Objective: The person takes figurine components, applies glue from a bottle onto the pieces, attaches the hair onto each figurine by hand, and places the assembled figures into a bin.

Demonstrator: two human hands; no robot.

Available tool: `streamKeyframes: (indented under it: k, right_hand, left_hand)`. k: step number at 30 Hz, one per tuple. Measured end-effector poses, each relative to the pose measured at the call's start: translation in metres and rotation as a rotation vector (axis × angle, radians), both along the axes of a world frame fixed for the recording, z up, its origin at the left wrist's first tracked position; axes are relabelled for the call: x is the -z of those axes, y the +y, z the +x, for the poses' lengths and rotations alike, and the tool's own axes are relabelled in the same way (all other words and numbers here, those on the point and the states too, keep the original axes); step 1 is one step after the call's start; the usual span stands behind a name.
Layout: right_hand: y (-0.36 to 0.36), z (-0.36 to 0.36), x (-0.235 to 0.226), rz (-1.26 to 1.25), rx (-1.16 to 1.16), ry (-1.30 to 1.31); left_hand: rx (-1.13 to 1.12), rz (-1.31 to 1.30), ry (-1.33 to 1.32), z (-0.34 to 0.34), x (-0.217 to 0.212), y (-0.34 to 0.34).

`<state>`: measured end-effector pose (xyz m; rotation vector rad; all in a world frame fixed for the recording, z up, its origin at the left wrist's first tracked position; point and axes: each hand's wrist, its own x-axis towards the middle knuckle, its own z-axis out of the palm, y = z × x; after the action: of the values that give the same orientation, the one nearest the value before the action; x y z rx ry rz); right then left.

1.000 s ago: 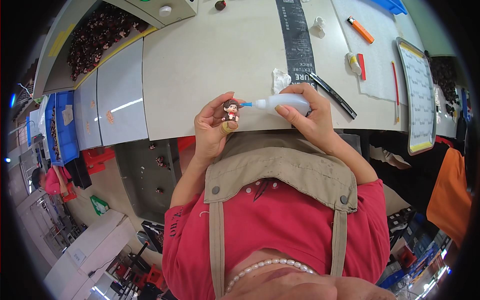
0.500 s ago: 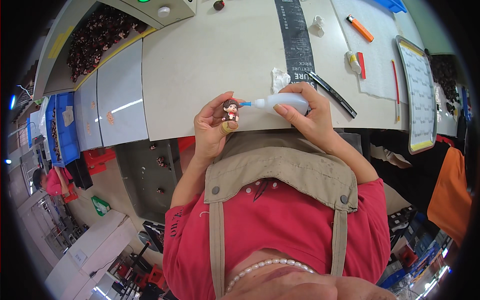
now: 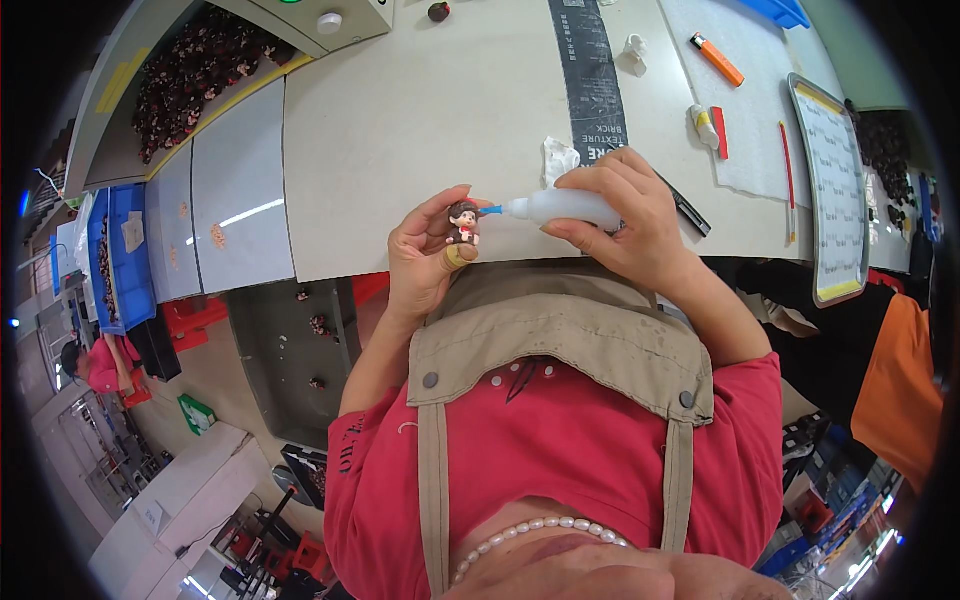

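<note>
Nearest, the red shirt (image 3: 560,450) bears dark lettering (image 3: 347,455) on its left sleeve, bent too sharply to read with certainty. Beyond it, just above the table's near edge, the left hand (image 3: 422,255) pinches a small brown-haired figurine (image 3: 463,222) upright between thumb and fingers. The right hand (image 3: 635,220) grasps a translucent white squeeze bottle (image 3: 570,208) lying level, its blue nozzle (image 3: 490,210) at the side of the figurine's head; whether they touch, I cannot tell.

Past the hands, a black strip (image 3: 588,75) runs away across the table (image 3: 430,110), carrying pale printed capitals upside down and smaller characters farther off. A black pen (image 3: 692,214) lies beside the right hand. Rightward, a metal-rimmed tray (image 3: 840,190) shows a sheet with rows of tiny dark marks, too small to read.
</note>
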<state>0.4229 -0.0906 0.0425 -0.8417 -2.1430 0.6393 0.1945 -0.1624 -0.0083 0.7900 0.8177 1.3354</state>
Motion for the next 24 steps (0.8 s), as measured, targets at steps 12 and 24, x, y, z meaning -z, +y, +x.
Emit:
streamKeyframes:
  k: [12, 24]
  right_hand:
    - [0.011, -0.020, -0.053, 0.233, -0.131, -0.227]
    - [0.005, -0.062, -0.130, 0.394, -0.323, -0.494]
  left_hand:
    - [0.032, 0.049, -0.055, -0.009, 0.011, -0.001]
    - [0.020, 0.274, -0.240, -0.011, 0.005, 0.003]
